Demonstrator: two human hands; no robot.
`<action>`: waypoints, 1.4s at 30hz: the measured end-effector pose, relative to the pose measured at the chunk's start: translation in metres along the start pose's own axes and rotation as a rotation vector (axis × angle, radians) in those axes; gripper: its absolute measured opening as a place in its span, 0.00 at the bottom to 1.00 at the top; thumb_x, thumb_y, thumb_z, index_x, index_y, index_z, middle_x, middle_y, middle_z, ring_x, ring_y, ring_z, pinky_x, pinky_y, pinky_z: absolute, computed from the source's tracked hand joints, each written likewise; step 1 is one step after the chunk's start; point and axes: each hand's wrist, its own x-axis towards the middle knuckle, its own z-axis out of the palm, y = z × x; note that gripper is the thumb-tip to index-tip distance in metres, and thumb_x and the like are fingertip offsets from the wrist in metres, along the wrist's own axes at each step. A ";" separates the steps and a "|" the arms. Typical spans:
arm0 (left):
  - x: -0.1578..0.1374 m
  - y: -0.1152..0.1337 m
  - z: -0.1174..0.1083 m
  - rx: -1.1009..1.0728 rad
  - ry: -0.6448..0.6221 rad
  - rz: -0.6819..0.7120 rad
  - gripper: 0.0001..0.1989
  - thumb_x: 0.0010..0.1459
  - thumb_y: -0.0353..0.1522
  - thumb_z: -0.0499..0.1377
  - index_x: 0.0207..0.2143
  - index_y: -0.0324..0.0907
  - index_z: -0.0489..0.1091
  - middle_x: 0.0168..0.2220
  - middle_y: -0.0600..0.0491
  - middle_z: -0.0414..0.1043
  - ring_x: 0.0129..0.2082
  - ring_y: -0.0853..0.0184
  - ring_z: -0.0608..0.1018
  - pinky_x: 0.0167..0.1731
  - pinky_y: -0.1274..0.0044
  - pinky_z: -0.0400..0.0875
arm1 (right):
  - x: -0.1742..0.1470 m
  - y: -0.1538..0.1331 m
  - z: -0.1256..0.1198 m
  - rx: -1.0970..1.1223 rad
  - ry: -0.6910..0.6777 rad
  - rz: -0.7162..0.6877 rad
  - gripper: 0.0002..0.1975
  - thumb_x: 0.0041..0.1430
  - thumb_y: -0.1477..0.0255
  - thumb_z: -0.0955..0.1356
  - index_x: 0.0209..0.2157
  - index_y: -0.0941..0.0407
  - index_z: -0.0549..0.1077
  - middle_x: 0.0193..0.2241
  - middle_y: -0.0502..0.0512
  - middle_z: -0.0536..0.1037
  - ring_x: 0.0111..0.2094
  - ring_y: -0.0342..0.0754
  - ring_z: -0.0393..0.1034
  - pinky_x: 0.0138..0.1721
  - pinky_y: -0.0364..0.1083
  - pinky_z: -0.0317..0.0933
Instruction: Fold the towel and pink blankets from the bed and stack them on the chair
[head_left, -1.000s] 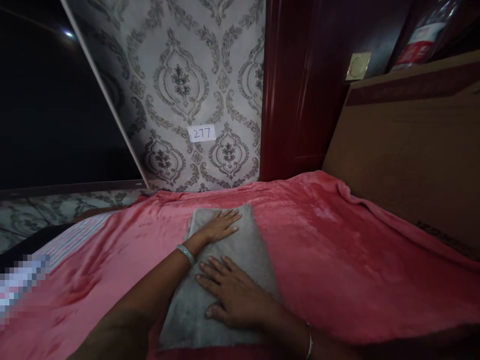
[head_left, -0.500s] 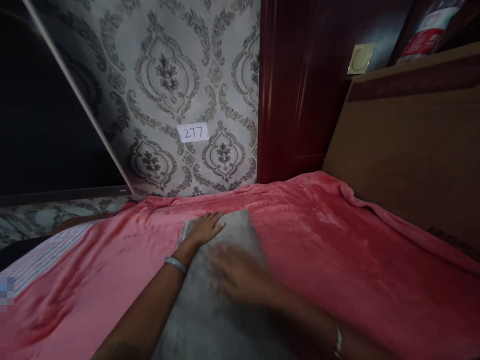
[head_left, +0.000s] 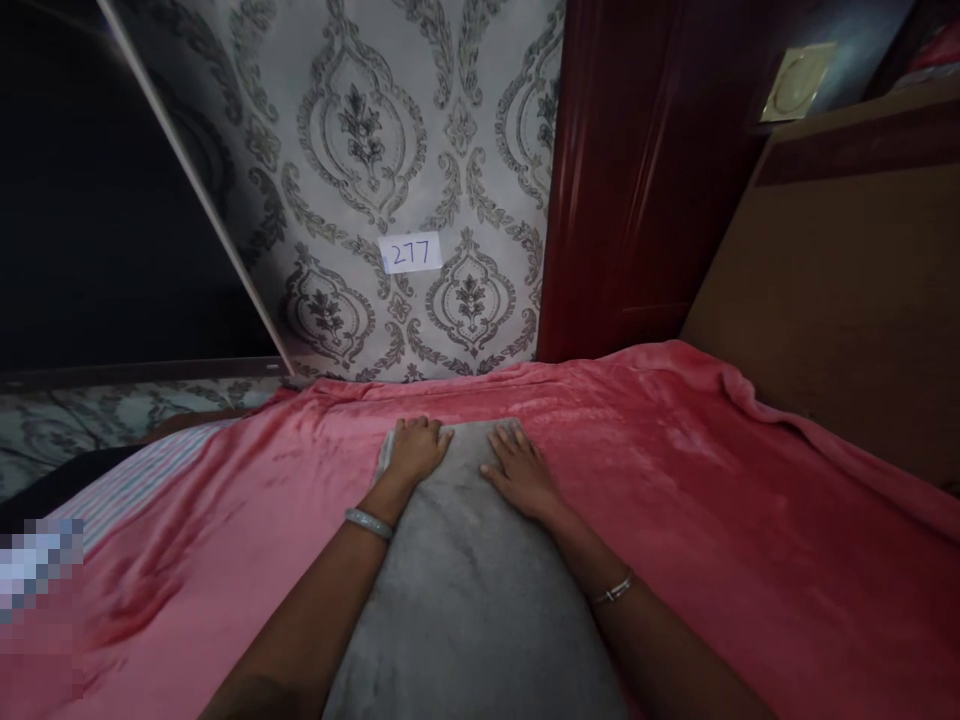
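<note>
A grey folded cloth [head_left: 480, 580], soft like a blanket, stretches lengthwise from the bottom of the head view toward the wall. My left hand [head_left: 418, 450] lies flat on its far left corner, fingers pointing away from me. Near the far right corner, my right hand [head_left: 523, 472] rests on the same cloth with its fingers spread. Both palms face down, and neither hand grips anything. Under the grey cloth is a pink-red plush blanket [head_left: 720, 560], which shows on both sides.
A dark screen-like panel [head_left: 127, 220] stands at the left. Patterned wallpaper [head_left: 360, 150] bears a paper label [head_left: 411, 253] reading 277. Right of it are a dark red wooden panel [head_left: 615, 200] and a large cardboard box [head_left: 847, 280]. Striped fabric [head_left: 150, 480] shows at the left.
My right hand has moved from the middle of the grey cloth, where it was blurred, to its far right corner. My left hand stays at the far left corner. The view has shifted slightly.
</note>
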 end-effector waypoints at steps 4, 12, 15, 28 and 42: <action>0.004 -0.006 -0.004 -0.010 -0.079 0.010 0.26 0.68 0.43 0.45 0.49 0.34 0.75 0.51 0.34 0.74 0.54 0.48 0.74 0.55 0.58 0.61 | 0.007 0.021 0.007 0.207 0.216 0.053 0.35 0.62 0.63 0.63 0.68 0.62 0.59 0.70 0.62 0.53 0.71 0.56 0.44 0.69 0.56 0.42; 0.010 -0.065 -0.016 -0.354 -0.198 -0.134 0.29 0.56 0.45 0.61 0.54 0.36 0.72 0.54 0.39 0.74 0.53 0.52 0.76 0.51 0.68 0.70 | 0.017 0.059 0.006 0.737 0.314 0.216 0.34 0.54 0.65 0.68 0.63 0.58 0.66 0.51 0.62 0.78 0.53 0.55 0.73 0.55 0.54 0.65; -0.016 -0.082 -0.012 -0.634 -0.068 -0.400 0.41 0.48 0.46 0.67 0.60 0.34 0.65 0.55 0.37 0.72 0.54 0.52 0.76 0.49 0.69 0.72 | 0.017 0.064 0.003 0.851 0.249 0.180 0.27 0.52 0.63 0.69 0.54 0.55 0.75 0.49 0.58 0.80 0.50 0.55 0.74 0.52 0.52 0.66; -0.186 -0.026 -0.044 -1.474 -0.175 -0.409 0.48 0.44 0.50 0.69 0.63 0.38 0.61 0.60 0.38 0.70 0.55 0.49 0.77 0.47 0.66 0.78 | -0.018 0.048 -0.008 1.080 0.070 0.158 0.24 0.48 0.52 0.69 0.37 0.58 0.76 0.29 0.55 0.81 0.31 0.51 0.74 0.33 0.47 0.67; -0.252 -0.030 -0.038 -1.604 -0.114 -0.569 0.39 0.58 0.41 0.57 0.70 0.41 0.51 0.68 0.44 0.58 0.63 0.56 0.69 0.57 0.68 0.71 | -0.180 0.038 0.016 0.921 0.196 0.006 0.40 0.58 0.56 0.66 0.69 0.52 0.56 0.62 0.61 0.69 0.60 0.54 0.67 0.61 0.58 0.60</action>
